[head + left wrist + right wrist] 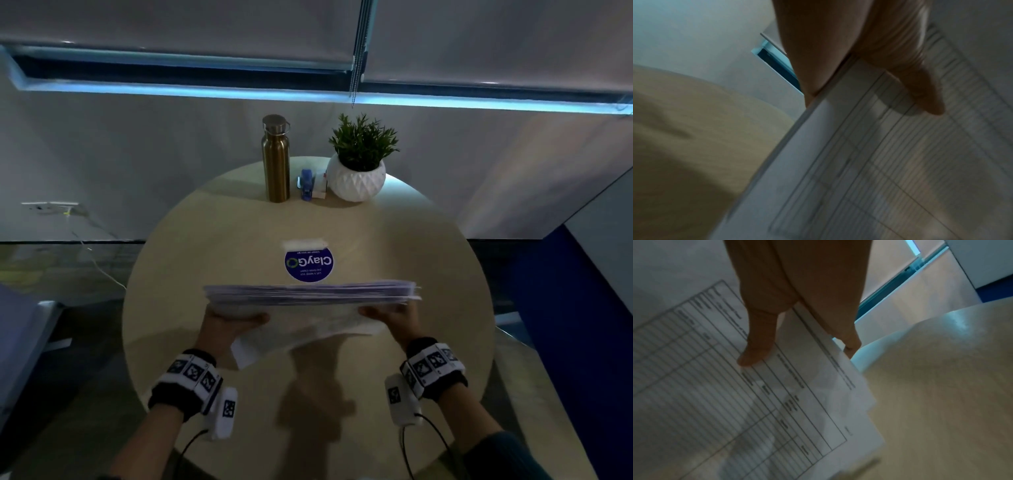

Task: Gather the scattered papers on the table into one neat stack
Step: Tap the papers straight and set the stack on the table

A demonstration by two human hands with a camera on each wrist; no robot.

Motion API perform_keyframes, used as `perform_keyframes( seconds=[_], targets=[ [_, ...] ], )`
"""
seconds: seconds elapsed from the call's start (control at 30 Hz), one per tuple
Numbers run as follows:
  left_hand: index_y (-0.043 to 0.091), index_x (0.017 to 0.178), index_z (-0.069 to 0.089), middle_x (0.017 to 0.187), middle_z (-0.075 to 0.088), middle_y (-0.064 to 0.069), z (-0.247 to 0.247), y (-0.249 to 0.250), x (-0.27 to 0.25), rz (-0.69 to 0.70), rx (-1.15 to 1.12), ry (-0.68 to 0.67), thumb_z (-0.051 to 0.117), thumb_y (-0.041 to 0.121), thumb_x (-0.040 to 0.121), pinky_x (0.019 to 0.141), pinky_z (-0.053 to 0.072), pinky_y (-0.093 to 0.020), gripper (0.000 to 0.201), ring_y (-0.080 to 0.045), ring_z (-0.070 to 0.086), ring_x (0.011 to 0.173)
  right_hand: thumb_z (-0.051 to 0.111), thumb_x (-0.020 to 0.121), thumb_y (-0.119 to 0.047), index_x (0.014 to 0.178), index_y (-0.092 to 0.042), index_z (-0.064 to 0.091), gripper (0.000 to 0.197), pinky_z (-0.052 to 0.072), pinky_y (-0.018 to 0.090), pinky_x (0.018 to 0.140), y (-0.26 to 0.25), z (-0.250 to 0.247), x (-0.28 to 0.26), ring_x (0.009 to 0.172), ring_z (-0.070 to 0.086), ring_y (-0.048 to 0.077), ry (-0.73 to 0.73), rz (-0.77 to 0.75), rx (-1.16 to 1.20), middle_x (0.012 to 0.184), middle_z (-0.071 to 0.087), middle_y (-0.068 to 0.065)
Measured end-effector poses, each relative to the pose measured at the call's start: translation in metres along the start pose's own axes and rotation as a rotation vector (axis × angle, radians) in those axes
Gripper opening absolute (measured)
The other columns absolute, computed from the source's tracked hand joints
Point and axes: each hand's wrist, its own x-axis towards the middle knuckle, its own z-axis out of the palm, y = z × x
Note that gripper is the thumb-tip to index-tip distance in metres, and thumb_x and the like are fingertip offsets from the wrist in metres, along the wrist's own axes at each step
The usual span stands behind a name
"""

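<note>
A sheaf of white printed papers [308, 308] is held up on edge above the round table [205, 240], its top edges roughly level and blurred. My left hand [233, 322] grips the sheaf's left side, thumb on the near face. My right hand [390, 317] grips the right side the same way. The left wrist view has my thumb [920, 91] pressed on a ruled form [879, 162]. In the right wrist view my thumb [756, 345] lies on a printed table sheet [735, 402], and the other fingers [851, 340] curl round the paper's edge.
At the table's far side stand a gold metal bottle [275, 159], a blue stapler [306, 183] and a potted plant in a white pot [358, 164]. A round blue sticker [309, 264] sits mid-table. Window blinds hang behind.
</note>
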Motion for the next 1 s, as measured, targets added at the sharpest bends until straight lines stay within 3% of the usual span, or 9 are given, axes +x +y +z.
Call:
perform_keyframes(
  seconds=[0.13, 0.23, 0.37, 0.47, 0.57, 0.63, 0.7, 0.8, 1.0],
  targets=[
    [0.009, 0.076, 0.062, 0.059, 0.064, 0.018, 0.0, -0.017, 0.006, 0.087, 0.105, 0.069, 0.075, 0.011, 0.073, 0.048, 0.042, -0.007, 0.014, -0.018, 0.06, 0.072, 0.073, 0.073, 0.003, 0.094, -0.006, 0.067, 0.023, 0.056, 0.025, 0.068, 0.008, 0.011, -0.008, 0.077, 0.07, 0.007, 0.078, -0.062, -0.026, 0.09, 0.07, 0.01],
    [0.021, 0.092, 0.064, 0.076, 0.071, 0.009, -0.004, 0.01, -0.004, 0.075, 0.036, -0.157, 0.055, 0.055, 0.083, 0.059, 0.038, -0.015, 0.036, -0.015, 0.062, 0.073, 0.075, 0.074, -0.004, 0.103, -0.003, 0.067, 0.03, 0.058, 0.027, 0.071, 0.004, 0.015, -0.009, 0.085, 0.071, 0.016, 0.138, -0.112, -0.008, 0.095, 0.072, 0.01],
    [0.028, 0.071, 0.058, 0.067, 0.066, 0.017, -0.006, 0.004, 0.013, 0.249, 0.228, -0.043, 0.079, 0.04, 0.063, 0.067, 0.052, -0.023, 0.025, 0.014, 0.058, 0.063, 0.089, 0.056, -0.017, 0.098, -0.016, 0.068, 0.047, 0.059, 0.033, 0.074, 0.003, 0.009, -0.001, 0.092, 0.07, 0.02, 0.118, -0.04, -0.004, 0.096, 0.072, 0.003],
    [0.036, 0.079, 0.054, 0.068, 0.063, 0.022, -0.009, -0.003, 0.021, 0.315, 0.397, -0.11, 0.068, 0.072, 0.046, 0.063, 0.047, -0.014, 0.051, 0.016, 0.057, 0.068, 0.092, 0.039, -0.038, 0.102, -0.024, 0.065, 0.07, 0.059, 0.035, 0.077, 0.005, 0.011, 0.005, 0.097, 0.068, 0.016, 0.067, -0.016, -0.073, 0.102, 0.071, 0.0],
    [0.037, 0.073, 0.06, 0.069, 0.063, 0.037, -0.005, -0.003, 0.027, 0.33, 0.38, -0.173, 0.074, 0.038, 0.062, 0.06, 0.041, -0.002, 0.019, 0.021, 0.056, 0.067, 0.09, 0.041, -0.04, 0.111, -0.017, 0.062, 0.079, 0.059, 0.039, 0.08, -0.001, 0.013, 0.008, 0.103, 0.065, 0.02, 0.051, -0.009, -0.051, 0.108, 0.069, 0.003],
    [0.031, 0.072, 0.062, 0.067, 0.067, 0.025, -0.002, 0.0, 0.024, 0.312, 0.24, -0.119, 0.076, 0.018, 0.066, 0.058, 0.045, -0.006, 0.021, 0.007, 0.06, 0.07, 0.087, 0.048, -0.043, 0.111, -0.014, 0.063, 0.074, 0.057, 0.044, 0.084, -0.004, 0.011, 0.008, 0.101, 0.067, 0.021, 0.056, -0.009, -0.013, 0.108, 0.07, 0.005],
    [0.02, 0.081, 0.062, 0.072, 0.069, 0.011, -0.003, -0.002, 0.021, 0.317, 0.028, 0.01, 0.073, 0.03, 0.065, 0.061, 0.049, -0.014, 0.022, -0.012, 0.062, 0.076, 0.076, 0.054, -0.062, 0.106, -0.016, 0.065, 0.07, 0.052, 0.049, 0.089, -0.008, 0.013, 0.005, 0.1, 0.065, 0.023, 0.092, 0.004, 0.013, 0.105, 0.07, 0.005],
    [0.007, 0.09, 0.058, 0.084, 0.064, -0.004, 0.004, 0.001, 0.011, 0.383, -0.126, 0.1, 0.052, 0.044, 0.076, 0.067, 0.05, -0.017, 0.04, -0.009, 0.061, 0.078, 0.048, 0.061, -0.082, 0.097, -0.016, 0.066, 0.078, 0.043, 0.048, 0.089, -0.011, 0.019, 0.003, 0.099, 0.059, 0.03, 0.193, -0.007, 0.052, 0.103, 0.067, 0.009],
    [0.013, 0.085, 0.057, 0.078, 0.064, 0.0, 0.008, 0.006, 0.012, 0.346, -0.145, 0.177, 0.052, 0.013, 0.086, 0.068, 0.05, -0.018, 0.005, -0.007, 0.062, 0.074, 0.042, 0.068, -0.063, 0.078, -0.014, 0.067, 0.055, 0.037, 0.039, 0.077, -0.015, 0.024, 0.005, 0.082, 0.052, 0.025, 0.311, -0.012, 0.101, 0.085, 0.061, 0.006]
  ],
)
